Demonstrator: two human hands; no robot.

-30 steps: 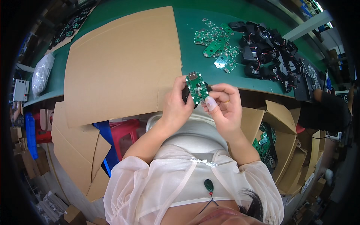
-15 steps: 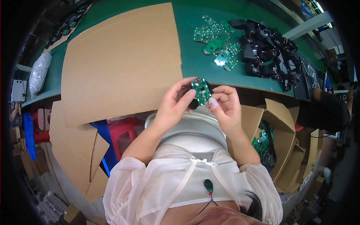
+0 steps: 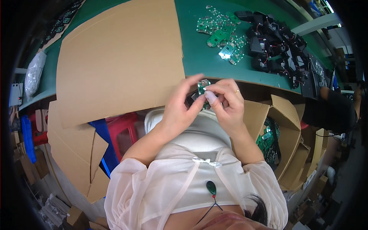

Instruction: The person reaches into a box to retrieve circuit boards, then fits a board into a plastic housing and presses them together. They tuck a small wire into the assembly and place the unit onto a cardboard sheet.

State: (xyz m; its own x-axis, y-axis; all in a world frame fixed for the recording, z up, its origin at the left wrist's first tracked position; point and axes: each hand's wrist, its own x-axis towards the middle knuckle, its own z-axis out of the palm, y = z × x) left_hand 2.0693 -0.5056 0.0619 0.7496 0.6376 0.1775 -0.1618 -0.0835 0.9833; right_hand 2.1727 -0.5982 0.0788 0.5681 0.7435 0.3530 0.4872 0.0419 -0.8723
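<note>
Both your left hand and right hand pinch one small green circuit board between closed fingertips, just off the near edge of the green table, beside the big cardboard sheet.

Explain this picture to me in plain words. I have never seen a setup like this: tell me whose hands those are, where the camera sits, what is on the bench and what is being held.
There is no machine here. The camera is worn on a person's head and looks down, so the arms coming up from below are that person's own. Its wide lens bends straight edges near the rim.

The left hand and right hand meet at the edge of the green bench and together pinch a small green circuit board in their fingers.

On the bench lie a large cardboard sheet, a scatter of loose green circuit boards and a pile of black wired parts. Under the bench, on the right, an open cardboard box holds more boards.
</note>
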